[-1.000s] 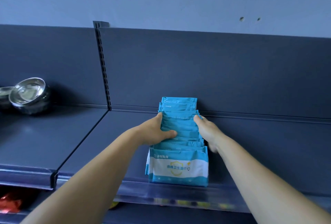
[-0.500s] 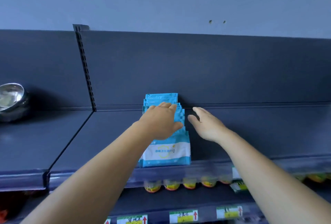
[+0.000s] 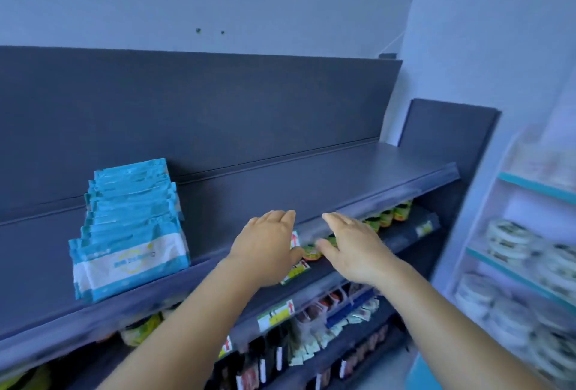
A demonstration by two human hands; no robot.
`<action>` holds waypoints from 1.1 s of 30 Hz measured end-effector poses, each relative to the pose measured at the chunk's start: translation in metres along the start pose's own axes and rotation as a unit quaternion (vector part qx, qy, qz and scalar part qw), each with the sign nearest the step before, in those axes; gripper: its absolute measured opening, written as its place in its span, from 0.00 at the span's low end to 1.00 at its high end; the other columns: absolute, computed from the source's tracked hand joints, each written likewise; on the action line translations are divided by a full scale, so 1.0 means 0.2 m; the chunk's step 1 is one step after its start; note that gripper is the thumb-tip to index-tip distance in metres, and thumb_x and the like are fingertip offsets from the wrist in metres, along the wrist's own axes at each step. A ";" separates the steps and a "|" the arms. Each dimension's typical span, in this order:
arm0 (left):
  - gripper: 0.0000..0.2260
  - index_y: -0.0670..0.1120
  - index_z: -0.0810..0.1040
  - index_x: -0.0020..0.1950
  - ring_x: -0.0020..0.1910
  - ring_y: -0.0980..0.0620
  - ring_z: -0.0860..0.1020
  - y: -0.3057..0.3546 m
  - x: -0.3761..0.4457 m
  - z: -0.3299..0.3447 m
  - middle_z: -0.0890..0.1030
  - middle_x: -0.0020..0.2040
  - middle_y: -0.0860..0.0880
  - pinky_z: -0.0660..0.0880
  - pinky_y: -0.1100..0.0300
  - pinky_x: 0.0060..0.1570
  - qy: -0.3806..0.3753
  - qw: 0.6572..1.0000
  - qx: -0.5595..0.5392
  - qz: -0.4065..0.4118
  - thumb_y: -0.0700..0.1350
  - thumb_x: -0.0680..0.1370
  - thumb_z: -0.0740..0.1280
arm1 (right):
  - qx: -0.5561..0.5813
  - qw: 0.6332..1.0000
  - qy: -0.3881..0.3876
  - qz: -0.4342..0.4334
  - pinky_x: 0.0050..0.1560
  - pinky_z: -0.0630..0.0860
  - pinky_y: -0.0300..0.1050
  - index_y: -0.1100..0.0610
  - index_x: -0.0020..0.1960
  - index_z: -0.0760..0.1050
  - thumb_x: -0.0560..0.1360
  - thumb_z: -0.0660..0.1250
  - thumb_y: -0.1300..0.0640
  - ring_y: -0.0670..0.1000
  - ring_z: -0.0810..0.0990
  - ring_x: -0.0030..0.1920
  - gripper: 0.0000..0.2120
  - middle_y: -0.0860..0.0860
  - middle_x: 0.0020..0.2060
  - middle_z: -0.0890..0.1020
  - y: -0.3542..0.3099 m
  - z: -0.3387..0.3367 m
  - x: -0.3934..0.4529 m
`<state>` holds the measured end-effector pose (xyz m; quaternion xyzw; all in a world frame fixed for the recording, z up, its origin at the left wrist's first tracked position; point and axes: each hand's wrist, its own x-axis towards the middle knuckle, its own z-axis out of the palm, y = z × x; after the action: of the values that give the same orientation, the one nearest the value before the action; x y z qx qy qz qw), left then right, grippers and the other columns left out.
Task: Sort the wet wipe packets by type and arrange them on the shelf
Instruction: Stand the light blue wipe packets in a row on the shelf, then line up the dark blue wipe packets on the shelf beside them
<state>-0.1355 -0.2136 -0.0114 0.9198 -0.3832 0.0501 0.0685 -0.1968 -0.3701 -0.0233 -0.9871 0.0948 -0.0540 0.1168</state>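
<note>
1. Both hands hung empty in front of me with the fingers loosely straight: my left hand (image 3: 269,244) and my right hand (image 3: 353,248) hovered side by side, palms down, over the front lip of the dark shelf (image 3: 311,190), holding nothing.
2. Off to the left of both hands, well apart from them, the blue wet wipe packets (image 3: 131,227) stood on that shelf as one upright row running from the front edge back toward the rear panel.
3. Only one type showed in that row, so I judged that batch placed and other types yet to fetch; I saw none of them.
4. I judged these packets light and soft, with slick film that would slide and buckle under a hard squeeze. I would take them by the two short sides, several pressed together, rather than pinch the thin top seams.
5. Below were lower shelves with price tags (image 3: 277,311) and small packaged goods; at the right stood a blurred pale rack (image 3: 530,190) holding round tins (image 3: 508,240).
</note>
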 end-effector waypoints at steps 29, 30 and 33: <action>0.25 0.46 0.60 0.74 0.69 0.46 0.66 2.44 -0.30 0.83 0.66 0.72 0.47 0.64 0.54 0.66 -0.205 0.911 -0.105 0.342 0.52 0.80 0.61 | 0.012 0.906 -0.022 0.423 0.74 0.55 0.50 0.56 0.76 0.54 0.80 0.55 0.42 0.53 0.59 0.74 0.30 0.53 0.75 0.60 1.70 0.13 -2.17; 0.25 0.46 0.60 0.74 0.68 0.46 0.67 2.50 -0.31 0.86 0.67 0.72 0.47 0.65 0.54 0.66 -0.214 0.904 -0.104 0.356 0.52 0.80 0.61 | 0.015 0.898 -0.024 0.439 0.74 0.54 0.50 0.56 0.76 0.54 0.80 0.55 0.42 0.53 0.58 0.75 0.30 0.53 0.75 0.60 1.73 0.14 -2.21; 0.25 0.46 0.60 0.74 0.68 0.46 0.67 2.66 -0.28 0.95 0.66 0.72 0.47 0.65 0.54 0.65 -0.229 0.886 -0.092 0.394 0.51 0.80 0.61 | 0.021 0.875 -0.019 0.483 0.72 0.58 0.51 0.56 0.75 0.58 0.79 0.56 0.42 0.54 0.62 0.73 0.29 0.53 0.73 0.64 1.83 0.19 -2.31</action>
<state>-0.5467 -0.5772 -0.1611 0.6689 -0.7216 -0.1743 0.0375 -0.7059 -0.6193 -0.1870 -0.8167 0.5565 0.0255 0.1507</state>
